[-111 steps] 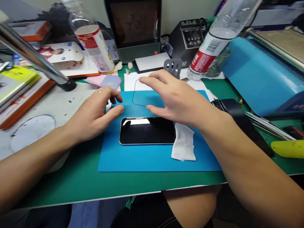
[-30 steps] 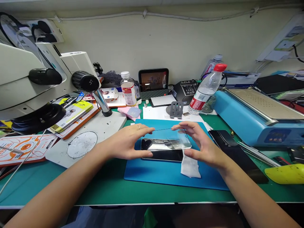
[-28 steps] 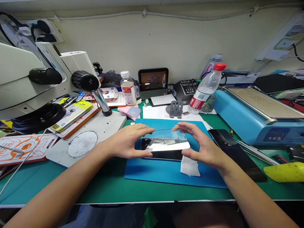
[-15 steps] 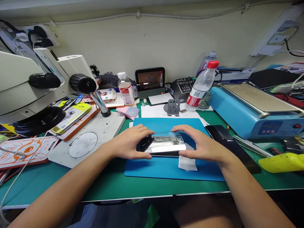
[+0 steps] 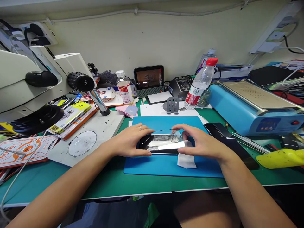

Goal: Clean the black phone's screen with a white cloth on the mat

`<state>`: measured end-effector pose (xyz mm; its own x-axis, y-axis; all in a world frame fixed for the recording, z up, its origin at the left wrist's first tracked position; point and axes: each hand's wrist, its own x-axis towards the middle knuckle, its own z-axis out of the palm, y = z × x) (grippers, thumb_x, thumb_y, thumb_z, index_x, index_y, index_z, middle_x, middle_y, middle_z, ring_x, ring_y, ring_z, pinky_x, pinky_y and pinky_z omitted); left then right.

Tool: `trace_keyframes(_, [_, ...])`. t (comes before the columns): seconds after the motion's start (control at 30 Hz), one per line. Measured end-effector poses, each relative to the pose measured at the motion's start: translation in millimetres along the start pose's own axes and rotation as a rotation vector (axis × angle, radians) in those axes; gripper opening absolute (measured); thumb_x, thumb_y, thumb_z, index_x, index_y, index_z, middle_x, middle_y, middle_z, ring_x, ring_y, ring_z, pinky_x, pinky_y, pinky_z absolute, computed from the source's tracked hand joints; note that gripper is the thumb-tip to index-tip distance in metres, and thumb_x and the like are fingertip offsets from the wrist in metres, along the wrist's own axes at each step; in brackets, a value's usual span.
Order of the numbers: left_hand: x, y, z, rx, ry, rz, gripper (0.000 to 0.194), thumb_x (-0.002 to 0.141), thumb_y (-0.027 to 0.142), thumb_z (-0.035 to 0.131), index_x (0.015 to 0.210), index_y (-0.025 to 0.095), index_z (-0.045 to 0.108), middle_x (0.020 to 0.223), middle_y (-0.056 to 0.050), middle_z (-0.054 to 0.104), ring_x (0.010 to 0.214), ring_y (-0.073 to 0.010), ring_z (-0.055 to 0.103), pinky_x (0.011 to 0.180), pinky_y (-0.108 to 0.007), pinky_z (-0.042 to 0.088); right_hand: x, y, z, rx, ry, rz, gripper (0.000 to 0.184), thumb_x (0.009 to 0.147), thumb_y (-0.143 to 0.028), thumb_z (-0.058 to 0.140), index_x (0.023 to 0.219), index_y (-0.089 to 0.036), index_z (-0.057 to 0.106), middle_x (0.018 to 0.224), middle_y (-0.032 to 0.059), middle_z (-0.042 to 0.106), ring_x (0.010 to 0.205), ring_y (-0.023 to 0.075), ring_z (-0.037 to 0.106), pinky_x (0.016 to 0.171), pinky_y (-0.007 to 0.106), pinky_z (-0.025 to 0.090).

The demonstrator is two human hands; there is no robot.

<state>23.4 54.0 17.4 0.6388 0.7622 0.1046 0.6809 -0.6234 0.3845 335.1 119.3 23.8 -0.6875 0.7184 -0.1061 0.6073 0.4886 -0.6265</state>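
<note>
Between my two hands is a glossy, dark phone screen [image 5: 163, 144], held lengthwise by its edges above the blue mat [image 5: 152, 166]. Bright reflections lie across its face, and its far edge looks clear like glass. My left hand [image 5: 131, 141] grips the left end, thumb along the near edge and fingers at the far edge; a ring is on one finger. On the right end, my right hand [image 5: 199, 142] pinches the screen the same way. A folded white wipe [image 5: 186, 161] lies on the mat under the right end, partly covered by screen and fingers.
A microscope [image 5: 35, 85] stands at left beside several boxes. Behind the mat are a grey phone stand [image 5: 173, 105], a red-capped bottle [image 5: 200, 84] and a small display [image 5: 149, 77]. To the right sit a blue heating plate [image 5: 251, 107], a dark phone [image 5: 217, 129] and a yellow bottle [image 5: 280, 159].
The screen has tilted slightly in my hands, and the reflections on it have shifted. Both hands keep their hold. The whole view has moved a little.
</note>
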Motion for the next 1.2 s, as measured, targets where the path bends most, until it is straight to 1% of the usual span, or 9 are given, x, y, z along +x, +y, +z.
trace_keyframes(0.17, [0, 0, 0.8, -0.027, 0.010, -0.008, 0.069, 0.090, 0.060, 0.067, 0.141, 0.014, 0.053, 0.127, -0.015, 0.067, 0.112, -0.0304, 0.061, 0.094, -0.044, 0.051, 1, 1, -1, 0.065, 0.002, -0.032, 0.072, 0.080, -0.062, 0.072, 0.140, -0.026, 0.054, 0.109, 0.0060, 0.071, 0.072, 0.0171, 0.053, 0.067, 0.034, 0.048])
trace_keyframes(0.33, [-1, 0, 0.8, -0.024, 0.013, -0.009, 0.070, 0.092, 0.060, 0.065, 0.142, 0.013, 0.052, 0.128, -0.016, 0.067, 0.112, -0.0310, 0.061, 0.094, -0.046, 0.052, 1, -2, -1, 0.115, -0.023, 0.003, 0.080, 0.083, -0.062, 0.071, 0.148, -0.022, 0.049, 0.067, -0.0044, 0.061, 0.061, 0.0156, 0.051, 0.061, 0.031, 0.040])
trace_keyframes(0.53, [0, -1, 1.7, -0.006, 0.014, -0.002, 0.070, 0.093, 0.060, 0.064, 0.144, 0.014, 0.051, 0.134, -0.018, 0.065, 0.116, -0.0320, 0.061, 0.097, -0.047, 0.052, 1, 0, -1, 0.107, -0.011, 0.023, 0.083, 0.082, -0.065, 0.071, 0.149, -0.021, 0.051, 0.059, -0.0071, 0.052, 0.055, 0.0156, 0.051, 0.057, 0.031, 0.040])
trace_keyframes(0.6, [0, -1, 1.9, 0.001, 0.018, -0.002, 0.069, 0.093, 0.059, 0.064, 0.144, 0.015, 0.051, 0.134, -0.018, 0.065, 0.117, -0.0319, 0.062, 0.097, -0.046, 0.052, 2, 2, -2, 0.040, 0.026, -0.036, 0.079, 0.081, -0.066, 0.070, 0.145, -0.022, 0.056, 0.073, -0.0011, 0.062, 0.068, 0.0199, 0.060, 0.066, 0.034, 0.048])
trace_keyframes(0.67, [0, -1, 2.0, 0.005, 0.019, 0.001, 0.069, 0.092, 0.059, 0.065, 0.144, 0.016, 0.052, 0.134, -0.017, 0.066, 0.117, -0.0317, 0.062, 0.097, -0.046, 0.052, 3, 5, -1, -0.022, 0.076, -0.119, 0.073, 0.079, -0.066, 0.072, 0.137, -0.024, 0.061, 0.103, 0.0082, 0.069, 0.098, 0.0287, 0.066, 0.086, 0.042, 0.053])
trace_keyframes(0.77, [-2, -3, 1.6, 0.016, 0.023, 0.007, 0.072, 0.091, 0.059, 0.068, 0.145, 0.015, 0.052, 0.135, -0.017, 0.066, 0.120, -0.0319, 0.062, 0.100, -0.046, 0.052, 4, 8, 2, -0.076, 0.124, -0.216, 0.067, 0.075, -0.065, 0.078, 0.129, -0.027, 0.063, 0.145, 0.0132, 0.055, 0.141, 0.0379, 0.045, 0.113, 0.054, 0.042])
trace_keyframes(0.87, [-3, -4, 0.2, 0.047, 0.013, 0.012, 0.074, 0.088, 0.060, 0.070, 0.144, 0.014, 0.054, 0.135, -0.018, 0.065, 0.122, -0.0334, 0.062, 0.102, -0.048, 0.051, 5, 8, 5, -0.079, 0.088, -0.208, 0.067, 0.074, -0.063, 0.079, 0.129, -0.030, 0.060, 0.161, 0.0111, 0.039, 0.151, 0.0395, 0.032, 0.118, 0.058, 0.038])
trace_keyframes(0.97, [-2, -5, -1.2, 0.073, -0.005, 0.008, 0.076, 0.087, 0.062, 0.071, 0.143, 0.013, 0.055, 0.134, -0.019, 0.066, 0.121, -0.0346, 0.062, 0.103, -0.049, 0.051, 4, 5, 5, -0.059, 0.026, -0.160, 0.070, 0.075, -0.063, 0.078, 0.134, -0.030, 0.057, 0.158, 0.0117, 0.044, 0.144, 0.0383, 0.044, 0.115, 0.056, 0.042])
trace_keyframes(1.2, [-2, -5, 1.4, 0.065, 0.005, 0.002, 0.072, 0.090, 0.062, 0.067, 0.143, 0.016, 0.054, 0.132, -0.017, 0.066, 0.119, -0.0330, 0.063, 0.100, -0.047, 0.052, 2, -5, 0, -0.011, -0.009, -0.043, 0.072, 0.079, -0.066, 0.071, 0.137, -0.026, 0.057, 0.115, 0.0099, 0.071, 0.104, 0.0323, 0.068, 0.088, 0.046, 0.054])
